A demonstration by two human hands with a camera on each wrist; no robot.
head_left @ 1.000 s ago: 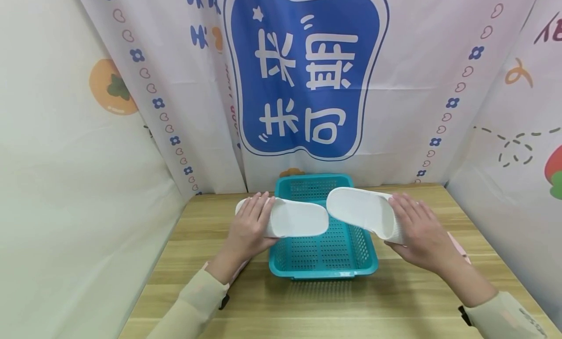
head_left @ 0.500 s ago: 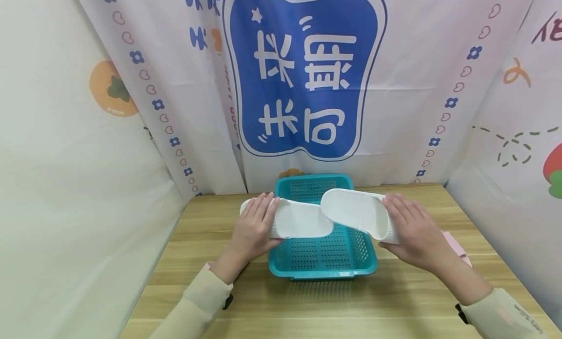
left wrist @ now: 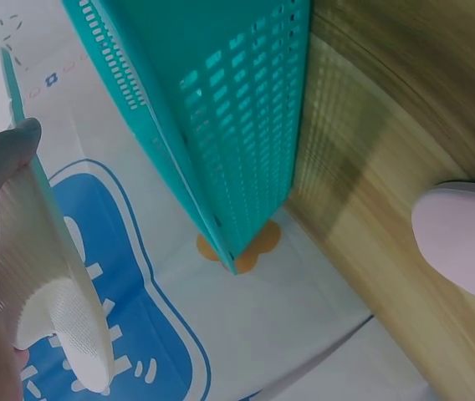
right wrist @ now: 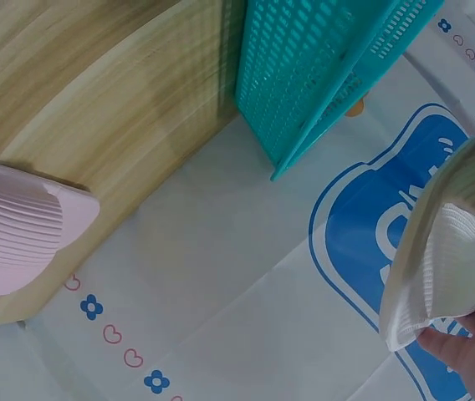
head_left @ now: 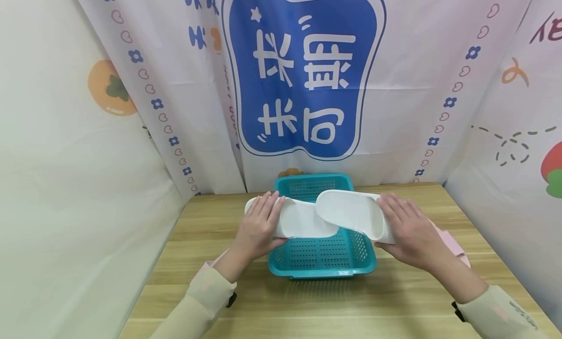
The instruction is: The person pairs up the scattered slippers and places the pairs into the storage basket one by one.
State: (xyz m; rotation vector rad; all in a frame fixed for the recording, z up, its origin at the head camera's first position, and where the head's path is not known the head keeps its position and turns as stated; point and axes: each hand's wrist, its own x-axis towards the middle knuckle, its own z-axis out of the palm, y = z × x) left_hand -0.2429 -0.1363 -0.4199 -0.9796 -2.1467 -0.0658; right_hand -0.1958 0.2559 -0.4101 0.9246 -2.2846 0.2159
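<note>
Two white slippers are held above a teal basket [head_left: 322,272]. My left hand [head_left: 258,230] grips the left slipper [head_left: 303,221] around its strap; the left wrist view shows the thumb on the edge of that slipper [left wrist: 41,251]. In my right hand [head_left: 410,234] is the other slipper [head_left: 347,209], gripped across its ribbed strap. The right slipper's end overlaps the left one's in the head view. The right wrist view shows fingers under the ribbed slipper [right wrist: 438,259].
A pink slipper [head_left: 452,246] lies on the wooden table [head_left: 316,314] beyond my right forearm. Another pink slipper [left wrist: 463,238] is on the table in the left wrist view. Printed cloth [head_left: 404,109] hangs behind the basket.
Both hands have moved inward with their slippers. The slipper ends, side by side a second ago, now overlap. The basket stays in place.
</note>
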